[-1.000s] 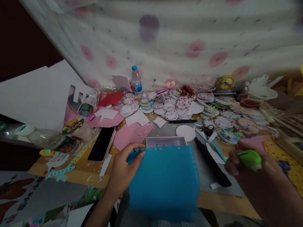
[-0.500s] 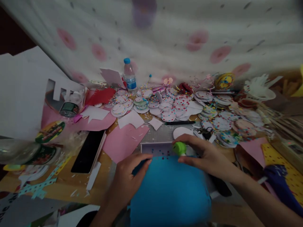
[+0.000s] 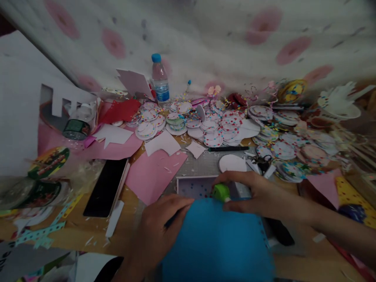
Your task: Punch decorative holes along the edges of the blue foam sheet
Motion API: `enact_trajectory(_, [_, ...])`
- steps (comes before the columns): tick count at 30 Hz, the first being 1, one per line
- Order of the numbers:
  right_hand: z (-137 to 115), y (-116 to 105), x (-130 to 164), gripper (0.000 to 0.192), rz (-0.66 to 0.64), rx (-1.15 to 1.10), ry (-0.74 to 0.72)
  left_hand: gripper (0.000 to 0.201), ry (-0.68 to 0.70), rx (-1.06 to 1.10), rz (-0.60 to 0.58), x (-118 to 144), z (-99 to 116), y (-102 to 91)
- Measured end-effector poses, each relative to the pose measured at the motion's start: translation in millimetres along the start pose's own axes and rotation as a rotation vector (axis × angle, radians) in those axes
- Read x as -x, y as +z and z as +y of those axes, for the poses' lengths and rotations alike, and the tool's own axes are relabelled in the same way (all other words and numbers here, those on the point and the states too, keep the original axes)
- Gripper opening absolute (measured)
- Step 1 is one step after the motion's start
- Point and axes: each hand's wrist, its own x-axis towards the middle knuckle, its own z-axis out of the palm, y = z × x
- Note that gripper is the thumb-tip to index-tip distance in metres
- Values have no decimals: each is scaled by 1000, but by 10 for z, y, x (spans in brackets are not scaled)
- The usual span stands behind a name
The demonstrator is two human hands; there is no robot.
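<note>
My left hand (image 3: 158, 229) grips the left edge of a blue sheet of paper (image 3: 217, 246) held low in front of me. My right hand (image 3: 258, 196) holds a small green hole punch (image 3: 221, 192) pressed onto the sheet's top edge. Right behind that edge lies a shallow white box (image 3: 195, 186) sprinkled with coloured paper dots.
A black phone (image 3: 106, 187) lies on the wooden table to the left, beside pink paper sheets (image 3: 155, 174). Several dotted round paper discs (image 3: 217, 129) cover the back of the table. A water bottle (image 3: 160, 82) stands by the flowered cloth. A black pen (image 3: 227, 149) lies mid-table.
My right hand has come in from the right with the green punch and set it on the blue sheet's top edge. The view has tilted slightly downward.
</note>
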Motion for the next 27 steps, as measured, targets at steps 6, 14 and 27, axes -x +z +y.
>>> enact_trajectory(6, [-89,-86,-22,35,-85,204,-26,21,1,-40,-29,24,11,21])
enact_trajectory(14, [-127,-49,-34,39,-62,177,-35,21,9,-32,-24,42,51,-23])
enact_trajectory(27, [-61,21,-31,38,-80,-134,15,16,-83,124,22,39,-35,-38])
